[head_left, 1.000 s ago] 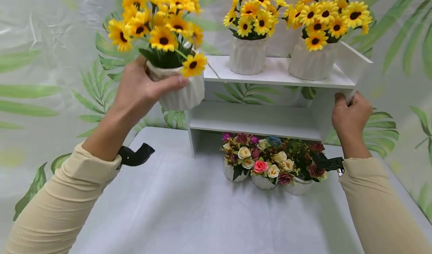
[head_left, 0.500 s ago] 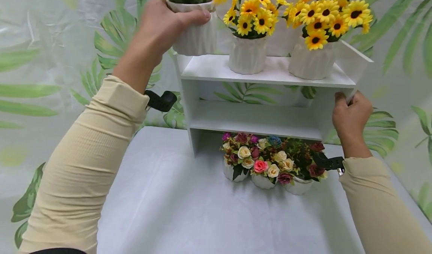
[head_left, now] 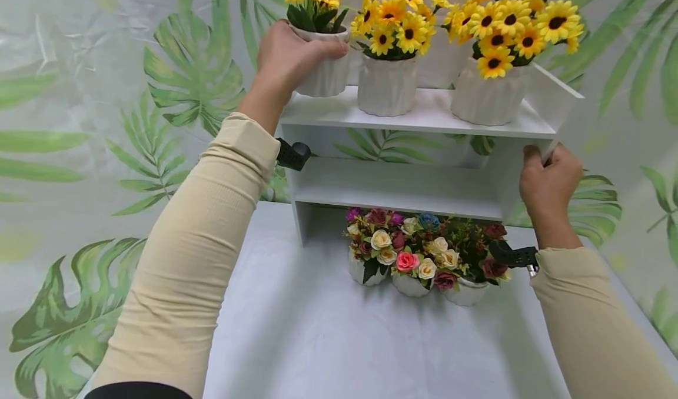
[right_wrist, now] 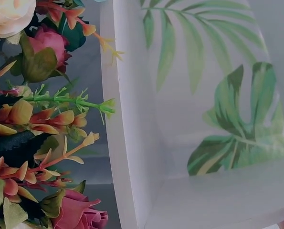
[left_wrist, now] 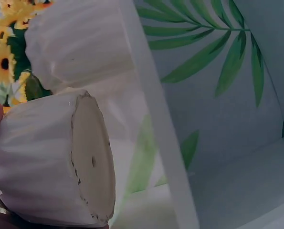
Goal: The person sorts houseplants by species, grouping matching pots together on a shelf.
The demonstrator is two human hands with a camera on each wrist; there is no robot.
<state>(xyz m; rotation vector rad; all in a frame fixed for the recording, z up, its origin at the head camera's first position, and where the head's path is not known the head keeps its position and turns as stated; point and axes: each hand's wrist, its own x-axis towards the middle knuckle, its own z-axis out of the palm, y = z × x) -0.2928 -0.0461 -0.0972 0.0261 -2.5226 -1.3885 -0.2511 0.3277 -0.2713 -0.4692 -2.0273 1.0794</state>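
here's the left arm [head_left: 185, 258], stretched long and high, slanting inward, and the left hand [head_left: 293, 57] up top has its grip, thumb [head_left: 331, 49] out straight! over on the other side, the right arm [head_left: 590, 305] angles up too, right hand [head_left: 551, 181] lower, fingers [head_left: 567, 156] curled in.

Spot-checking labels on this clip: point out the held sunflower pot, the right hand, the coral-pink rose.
Held sunflower pot [left_wrist: 41, 160]: left wrist view, on its white side wall.
Right hand [head_left: 551, 178]: head view, on the back of the hand.
Coral-pink rose [head_left: 407, 261]: head view, mid-bloom.
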